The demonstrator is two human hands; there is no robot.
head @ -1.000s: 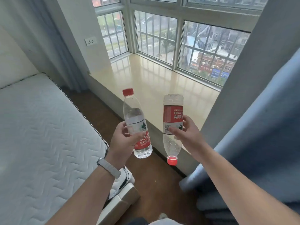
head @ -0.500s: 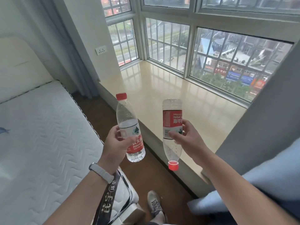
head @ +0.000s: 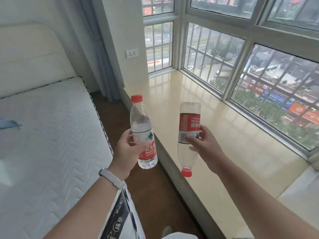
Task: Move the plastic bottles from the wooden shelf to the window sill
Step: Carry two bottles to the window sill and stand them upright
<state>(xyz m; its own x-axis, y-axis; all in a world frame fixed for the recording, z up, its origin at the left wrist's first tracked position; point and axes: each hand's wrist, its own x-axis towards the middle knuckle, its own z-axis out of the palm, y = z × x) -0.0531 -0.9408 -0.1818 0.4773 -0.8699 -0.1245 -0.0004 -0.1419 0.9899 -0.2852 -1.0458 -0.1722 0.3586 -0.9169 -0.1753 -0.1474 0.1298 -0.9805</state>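
Note:
My left hand (head: 126,149) grips a clear plastic bottle (head: 142,128) with a red cap and red label, held upright above the strip of floor by the bed. My right hand (head: 203,147) grips a second clear bottle (head: 188,128) by its red label, upside down, with the red cap pointing down over the front edge of the window sill (head: 241,144). The sill is a wide, glossy beige ledge running under the windows. The wooden shelf is out of view.
A bare white mattress (head: 43,144) lies at the left, with a narrow brown floor strip (head: 146,195) between it and the sill. Barred windows (head: 224,57) line the sill's far side. A grey curtain (head: 101,49) hangs at the back corner beside a wall socket (head: 132,53).
I have come closer to the sill and turned left, so the blue curtain at the right has left the view. Both hands still hold their bottles, which now sit a little further apart.

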